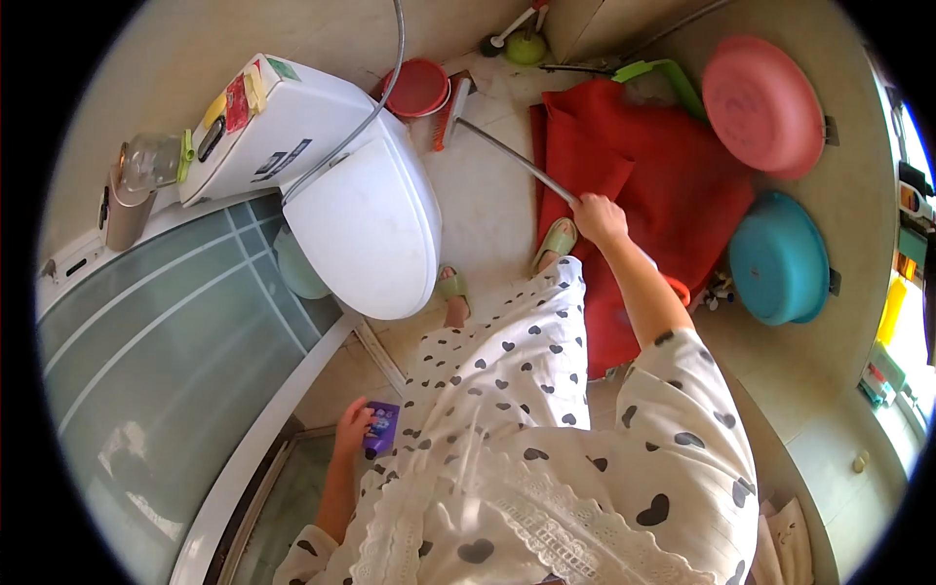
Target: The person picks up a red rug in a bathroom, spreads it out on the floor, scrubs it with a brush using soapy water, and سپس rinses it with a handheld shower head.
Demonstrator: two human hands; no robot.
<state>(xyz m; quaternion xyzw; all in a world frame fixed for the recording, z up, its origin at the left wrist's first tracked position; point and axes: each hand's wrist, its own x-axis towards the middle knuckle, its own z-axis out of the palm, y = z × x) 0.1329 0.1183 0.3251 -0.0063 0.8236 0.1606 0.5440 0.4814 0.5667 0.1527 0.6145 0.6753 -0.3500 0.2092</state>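
Note:
My right hand (600,220) is wrapped round the metal handle of a floor brush (517,159). The brush head, grey with orange-red bristles, rests at the floor beside a red bucket (419,88). Behind my hand the handle runs under my forearm, and an orange loop shows at its end. Low at my left side, my left hand (352,429) grips a purple packet (381,429); the fingers partly cover it. A white toilet (366,239) with its lid down stands ahead on the left, apart from both hands.
A large red mat (673,175) lies rumpled on the floor at right. Pink (762,105) and blue (780,258) basins hang on the wall. A frosted glass panel (146,361) stands at left. A hose (398,58) crosses the toilet. Green-handled tool (673,83) sits behind the mat.

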